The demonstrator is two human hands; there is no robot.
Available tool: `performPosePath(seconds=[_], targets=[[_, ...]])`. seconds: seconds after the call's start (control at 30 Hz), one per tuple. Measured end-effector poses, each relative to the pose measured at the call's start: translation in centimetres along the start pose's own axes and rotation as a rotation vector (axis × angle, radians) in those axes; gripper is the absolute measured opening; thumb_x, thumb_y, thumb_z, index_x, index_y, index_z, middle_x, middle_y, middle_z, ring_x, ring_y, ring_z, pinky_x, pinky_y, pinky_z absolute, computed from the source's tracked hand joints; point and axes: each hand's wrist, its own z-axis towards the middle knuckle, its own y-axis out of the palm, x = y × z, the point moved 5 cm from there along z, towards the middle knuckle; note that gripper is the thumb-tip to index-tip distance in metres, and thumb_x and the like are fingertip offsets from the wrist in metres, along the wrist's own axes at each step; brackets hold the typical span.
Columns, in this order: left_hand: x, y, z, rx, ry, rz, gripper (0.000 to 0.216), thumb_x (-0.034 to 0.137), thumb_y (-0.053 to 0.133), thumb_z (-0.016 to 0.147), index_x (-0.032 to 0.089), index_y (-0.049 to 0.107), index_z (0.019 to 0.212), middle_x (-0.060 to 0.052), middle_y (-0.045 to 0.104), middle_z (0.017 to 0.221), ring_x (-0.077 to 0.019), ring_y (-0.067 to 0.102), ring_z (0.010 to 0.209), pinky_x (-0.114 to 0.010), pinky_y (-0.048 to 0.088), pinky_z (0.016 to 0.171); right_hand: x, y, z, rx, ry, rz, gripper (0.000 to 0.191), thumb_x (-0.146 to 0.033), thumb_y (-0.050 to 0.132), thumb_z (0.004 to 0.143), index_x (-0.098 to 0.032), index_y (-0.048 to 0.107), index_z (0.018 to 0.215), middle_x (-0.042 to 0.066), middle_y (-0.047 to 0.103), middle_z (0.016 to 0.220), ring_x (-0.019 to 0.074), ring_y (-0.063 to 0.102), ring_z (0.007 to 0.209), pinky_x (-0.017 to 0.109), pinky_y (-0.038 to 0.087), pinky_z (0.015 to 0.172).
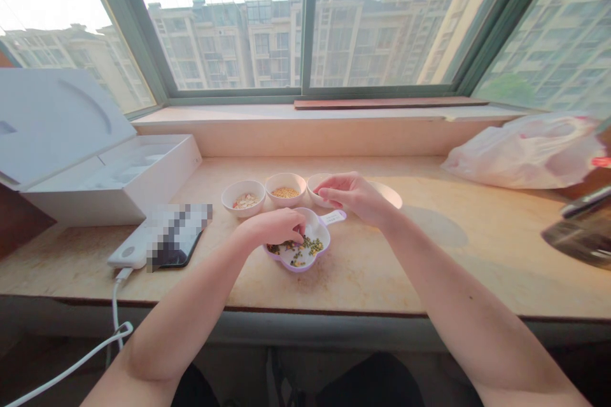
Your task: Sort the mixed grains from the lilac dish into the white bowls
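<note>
A white heart-lobed dish (300, 265) with a lilac rim and a short handle lies on the counter, with green and yellow beans or seeds scattered inside. My left hand (281, 226) reaches over its left side, fingers curled down among the seeds; what they pinch, if anything, is too small to tell. My right hand (352, 194) hovers over the third white bowl (312, 187), thumb and fingertips together, their hold not visible. The left white bowl (251, 210) contains pale flat pieces, and the middle white bowl (286, 203) contains yellow grains.
Behind my right wrist shows part of another white dish (391, 196). To the left are an opened white box (162, 172), a phone (184, 254) and a white device (126, 251) with a cable. A plastic bag (520, 152) and a dark glossy object (580, 232) are at right.
</note>
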Motion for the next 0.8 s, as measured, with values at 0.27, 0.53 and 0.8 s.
performPosePath(seconds=[0.27, 0.53, 0.8], targets=[[0.5, 0.0, 0.0, 0.011, 0.041, -0.005, 0.031, 0.009, 0.076, 0.075, 0.020, 0.056, 0.053, 0.005, 0.052, 0.051, -0.0123, 0.043, 0.047, -0.029, 0.030, 0.053, 0.4, -0.7, 0.0, 0.010, -0.036, 0.032, 0.031, -0.048, 0.083, 0.076, -0.018, 0.080, 0.087, -0.003, 0.053, 0.059, 0.0106, 0.044, 0.057, 0.026, 0.033, 0.053], [-0.7, -0.2, 0.3, 0.067, 0.009, -0.063, 0.034, 0.014, 0.069, 0.084, 0.022, 0.052, 0.055, 0.001, 0.052, 0.062, -0.0152, 0.045, 0.059, -0.029, 0.038, 0.069, 0.1, -7.1, 0.0, 0.378, -0.035, -0.580, 0.028, -0.042, 0.065, 0.088, -0.018, 0.077, 0.081, 0.006, 0.072, 0.077, 0.0178, 0.059, 0.070, 0.032, 0.043, 0.068], [0.0, -1.4, 0.5, 0.209, -0.070, -0.262, 0.031, 0.023, 0.066, 0.089, 0.023, 0.050, 0.063, 0.000, 0.049, 0.064, -0.0184, 0.045, 0.064, -0.033, 0.035, 0.071, 4.2, -11.1, -1.3, 0.223, 0.519, -0.895, 0.008, -0.025, 0.073, 0.073, -0.021, 0.079, 0.071, 0.006, 0.075, 0.074, 0.0203, 0.063, 0.064, 0.031, 0.042, 0.056]])
